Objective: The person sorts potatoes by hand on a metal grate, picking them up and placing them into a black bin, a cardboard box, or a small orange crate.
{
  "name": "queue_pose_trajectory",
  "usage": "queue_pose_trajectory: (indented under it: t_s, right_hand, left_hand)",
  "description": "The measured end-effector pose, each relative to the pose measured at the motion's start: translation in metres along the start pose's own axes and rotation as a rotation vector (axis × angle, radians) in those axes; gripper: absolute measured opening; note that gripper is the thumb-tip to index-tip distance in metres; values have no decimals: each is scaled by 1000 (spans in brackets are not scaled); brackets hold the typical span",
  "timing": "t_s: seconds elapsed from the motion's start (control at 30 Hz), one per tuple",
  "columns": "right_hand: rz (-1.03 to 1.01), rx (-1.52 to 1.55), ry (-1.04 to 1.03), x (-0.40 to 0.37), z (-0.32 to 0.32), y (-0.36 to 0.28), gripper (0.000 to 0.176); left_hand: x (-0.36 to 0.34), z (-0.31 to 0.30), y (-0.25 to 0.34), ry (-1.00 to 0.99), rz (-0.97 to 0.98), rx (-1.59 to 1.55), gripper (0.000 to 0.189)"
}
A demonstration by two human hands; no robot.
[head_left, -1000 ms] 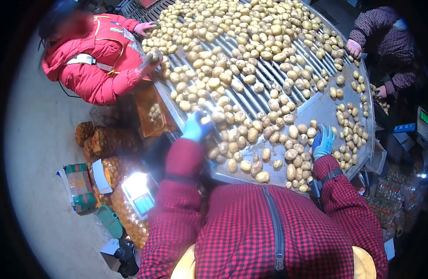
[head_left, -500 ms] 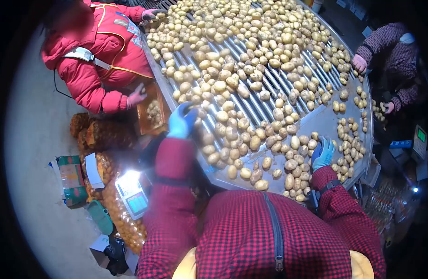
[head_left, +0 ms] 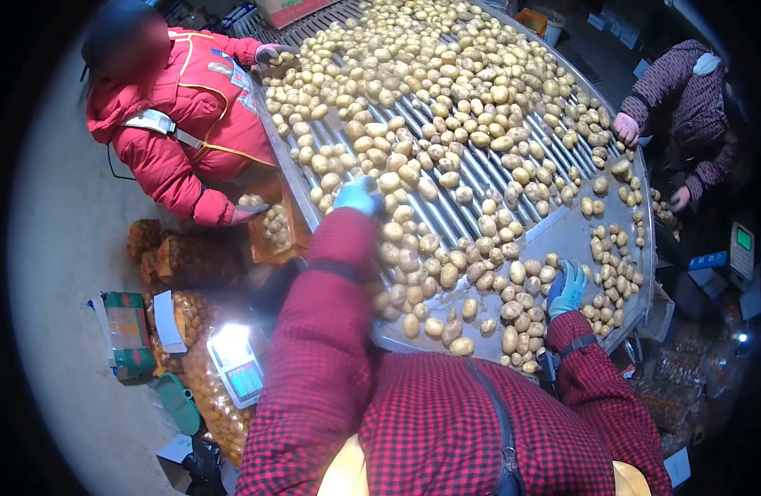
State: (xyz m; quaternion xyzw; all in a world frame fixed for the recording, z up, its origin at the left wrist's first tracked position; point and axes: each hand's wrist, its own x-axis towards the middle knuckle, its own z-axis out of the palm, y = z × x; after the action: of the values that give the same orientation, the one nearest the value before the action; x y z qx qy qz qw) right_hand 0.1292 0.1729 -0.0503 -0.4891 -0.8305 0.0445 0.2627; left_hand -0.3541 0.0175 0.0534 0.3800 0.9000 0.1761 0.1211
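Note:
Many potatoes point(head_left: 446, 74) lie over a metal sorting table with rollers point(head_left: 446, 211). My left hand point(head_left: 358, 196), in a light blue glove and blurred by motion, is over the potatoes at the table's left side; its fingers are smeared, and whether it holds anything cannot be made out. Toward the lower right, my right hand point(head_left: 568, 289) in a blue glove rests with fingers spread beside a cluster of potatoes point(head_left: 522, 318) on the smooth metal part. Smaller groups of potatoes lie to its right.
A co-worker in a red jacket point(head_left: 174, 182) stands at the left beside an orange crate point(head_left: 298, 227). Another co-worker in a patterned top point(head_left: 686, 91) is at the right edge. Scales point(head_left: 242, 376), potato sacks point(head_left: 200, 260) and a green-and-red box point(head_left: 130, 331) stand lower left.
My left hand has moved right and slightly up over the potatoes. My right hand has stayed beside its cluster. The red-jacketed co-worker's lower hand now holds potatoes over the crate.

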Motion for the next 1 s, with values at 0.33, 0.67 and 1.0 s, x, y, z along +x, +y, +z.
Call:
queue_pose_trajectory:
  t_s: [0.33, 0.67, 1.0]
  right_hand:
    - [30, 148, -112, 19, 5, -1, 27]
    - [-257, 232, -149, 32, 32, -116, 38]
    - [-229, 160, -203, 34, 26, -118, 36]
  left_hand:
    - [-182, -47, -137, 62, -271, -1901, 62]
    - [-192, -13, -236, 429, -351, -691, 35]
    - [65, -48, -83, 64, -154, 58, 78]
